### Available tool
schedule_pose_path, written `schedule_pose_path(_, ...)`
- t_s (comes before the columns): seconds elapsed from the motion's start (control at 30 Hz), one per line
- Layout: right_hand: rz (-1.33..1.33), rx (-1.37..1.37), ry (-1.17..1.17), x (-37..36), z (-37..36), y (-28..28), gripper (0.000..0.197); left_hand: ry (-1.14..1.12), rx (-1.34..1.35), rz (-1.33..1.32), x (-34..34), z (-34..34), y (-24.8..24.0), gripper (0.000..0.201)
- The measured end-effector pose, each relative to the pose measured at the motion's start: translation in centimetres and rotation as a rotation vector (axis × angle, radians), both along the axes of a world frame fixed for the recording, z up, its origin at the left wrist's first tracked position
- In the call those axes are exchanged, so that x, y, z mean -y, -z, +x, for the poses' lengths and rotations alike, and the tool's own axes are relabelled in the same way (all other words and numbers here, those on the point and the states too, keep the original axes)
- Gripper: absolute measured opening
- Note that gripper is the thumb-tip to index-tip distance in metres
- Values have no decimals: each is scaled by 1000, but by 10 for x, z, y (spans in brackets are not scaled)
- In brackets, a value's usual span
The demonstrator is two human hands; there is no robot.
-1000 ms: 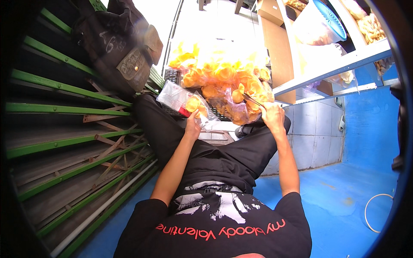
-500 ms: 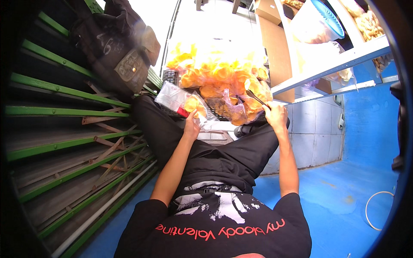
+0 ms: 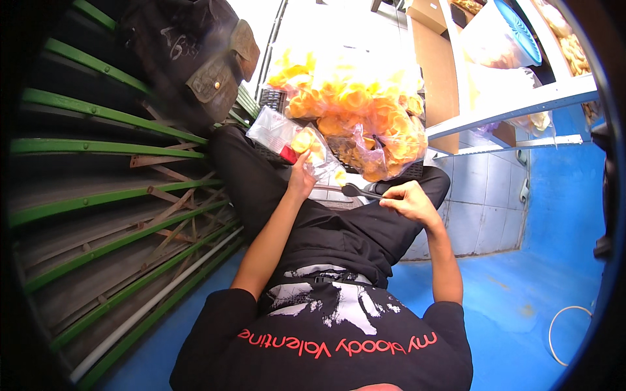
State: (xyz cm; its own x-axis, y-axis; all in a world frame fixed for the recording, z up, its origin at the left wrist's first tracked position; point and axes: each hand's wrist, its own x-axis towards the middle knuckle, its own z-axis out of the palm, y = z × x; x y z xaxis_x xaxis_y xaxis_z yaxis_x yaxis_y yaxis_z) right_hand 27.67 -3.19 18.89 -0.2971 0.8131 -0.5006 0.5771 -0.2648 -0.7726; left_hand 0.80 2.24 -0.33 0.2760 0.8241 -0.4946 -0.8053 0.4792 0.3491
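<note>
My left hand (image 3: 300, 178) grips a clear plastic bag (image 3: 270, 128) with a red patch and some round yellow-orange chips (image 3: 305, 141) inside. Pinched in my right hand (image 3: 412, 203) is a black spoon-shaped utensil (image 3: 355, 190), its rounded end pointing left toward the bag's lower edge. Whether it is a spoon or tongs I cannot make out. A small yellow piece (image 3: 340, 177) shows just beyond that end. Behind both hands lies a large clear bag (image 3: 375, 146) full of orange chips (image 3: 355, 99), its mouth crumpled toward me.
A green folding metal gate (image 3: 104, 146) runs along my left, with a dark bag (image 3: 179, 55) hanging on it. At right stands a white shelf (image 3: 521, 104) holding bagged goods and a blue-lidded container (image 3: 508, 32). A dark woven basket (image 3: 272, 99) sits under the chips.
My right hand has drawn the black utensil out of the large chip bag, down and left toward the small bag. My left hand keeps its hold; the whole view has shifted slightly.
</note>
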Motion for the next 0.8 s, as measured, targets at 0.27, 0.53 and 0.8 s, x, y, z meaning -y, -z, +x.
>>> schedule_pose_path(0.27, -255, -99, 38, -12, -5, 54, 17, 17, -7, -29, 0, 2, -2, 36)
schedule_pose_path(0.53, -233, -160, 178, -29, -21, 78, 18, 129, -30, 12, 4, 3, -8, 39)
schedule_pose_path(0.8, -204, -195, 266, -36, -36, 85, 16, 159, -60, 28, 7, 2, 2, 37)
